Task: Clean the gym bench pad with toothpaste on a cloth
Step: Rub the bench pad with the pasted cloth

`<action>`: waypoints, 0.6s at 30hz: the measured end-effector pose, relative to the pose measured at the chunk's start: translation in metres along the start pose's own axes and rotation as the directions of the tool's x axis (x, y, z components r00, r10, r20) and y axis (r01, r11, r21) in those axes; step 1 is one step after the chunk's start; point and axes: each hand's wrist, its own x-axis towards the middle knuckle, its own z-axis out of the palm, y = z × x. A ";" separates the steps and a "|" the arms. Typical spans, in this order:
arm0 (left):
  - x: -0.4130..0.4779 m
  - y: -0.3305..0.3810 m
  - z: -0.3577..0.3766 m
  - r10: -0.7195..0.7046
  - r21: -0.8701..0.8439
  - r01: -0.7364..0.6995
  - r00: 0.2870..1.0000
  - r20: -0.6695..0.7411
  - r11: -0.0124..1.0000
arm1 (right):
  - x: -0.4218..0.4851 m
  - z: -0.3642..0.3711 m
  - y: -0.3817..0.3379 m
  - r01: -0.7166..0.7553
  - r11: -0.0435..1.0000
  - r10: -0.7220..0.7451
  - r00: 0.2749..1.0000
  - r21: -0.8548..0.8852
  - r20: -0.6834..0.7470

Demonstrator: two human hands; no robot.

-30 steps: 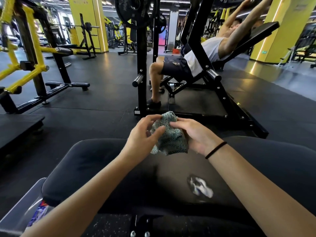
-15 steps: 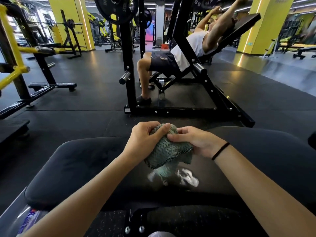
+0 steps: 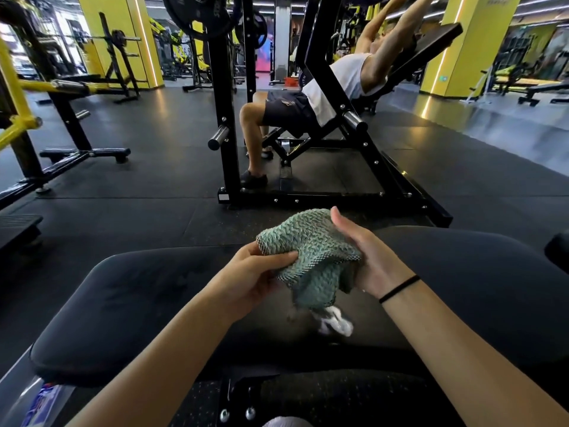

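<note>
Right now the cloth point(image 3: 311, 251) is hanging in the air between both hands, above the middle of the pad point(image 3: 138, 303), bunched and drooping, with its lowest fold dangling just over a white toothpaste point(image 3: 334, 323) smear that is sitting on the pad at the cloth's 6 o'clock. Whether that fold is touching the smear is not showing clearly. The left hand point(image 3: 255, 278) is holding the cloth at its 9 o'clock edge, and the right hand point(image 3: 360, 257) is meeting it at 3 o'clock, so the two hands are working close together with only the cloth between them. At 7 o'clock in the view, beside the pad's near corner, a clear bin point(image 3: 18, 392) is showing at the frame's edge, and something with a blue label point(image 3: 40, 405) is lying in it, too blurred to identify. The left hand is pinching the cloth's edge, its thumb lying along the top and its fingers curling beneath. The right hand is cupping the cloth against its palm with the thumb pointing straight up; the fingers are hiding under the fabric, so their curl cannot be told. A black band point(image 3: 398, 288) is circling the right wrist. At 1 o'clock, well beyond the pad, a person point(image 3: 332, 87) is reclining on an incline bench.
</note>
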 end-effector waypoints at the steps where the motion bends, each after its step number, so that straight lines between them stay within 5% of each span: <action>1: 0.000 0.000 0.000 0.019 0.002 -0.019 1.000 -0.013 1.000 | -0.001 0.000 0.005 -0.027 1.000 0.028 0.999 -0.005 0.042; 4: 0.002 -0.003 -0.003 0.074 -0.006 -0.074 0.996 -0.047 0.997 | 0.001 -0.002 0.014 -0.117 0.993 0.118 0.985 -0.016 0.123; 7: 0.004 -0.006 -0.013 0.128 0.054 -0.121 0.977 -0.170 0.991 | 0.010 0.007 0.012 -0.104 0.994 0.105 0.994 -0.014 0.027; 10: 0.007 -0.012 -0.032 0.223 0.249 -0.149 0.927 -0.302 0.957 | 0.029 0.021 0.007 0.015 0.995 -0.034 0.981 -0.100 -0.190; 12: 0.008 -0.020 -0.052 0.352 0.485 -0.152 0.867 -0.354 0.861 | 0.040 0.031 0.014 0.117 0.911 -0.253 0.916 -0.394 -0.313; 13: 0.008 -0.024 -0.062 0.434 0.633 -0.132 0.830 -0.350 0.763 | 0.045 0.036 0.021 0.160 0.787 -0.394 0.874 -0.596 -0.285; 15: 0.003 -0.032 -0.080 0.554 0.852 -0.057 0.782 -0.286 0.520 | 0.048 0.044 0.041 0.220 0.325 -0.645 0.763 -0.920 -0.045; 16: 0.001 -0.035 -0.086 0.580 0.905 -0.028 0.776 -0.249 0.425 | 0.047 0.049 0.054 0.222 0.099 -0.650 0.753 -0.970 0.105; 18: -0.003 -0.040 -0.100 0.591 0.950 -0.002 0.784 -0.192 0.311 | 0.035 0.059 0.080 0.194 -0.168 -0.350 0.905 -0.967 0.242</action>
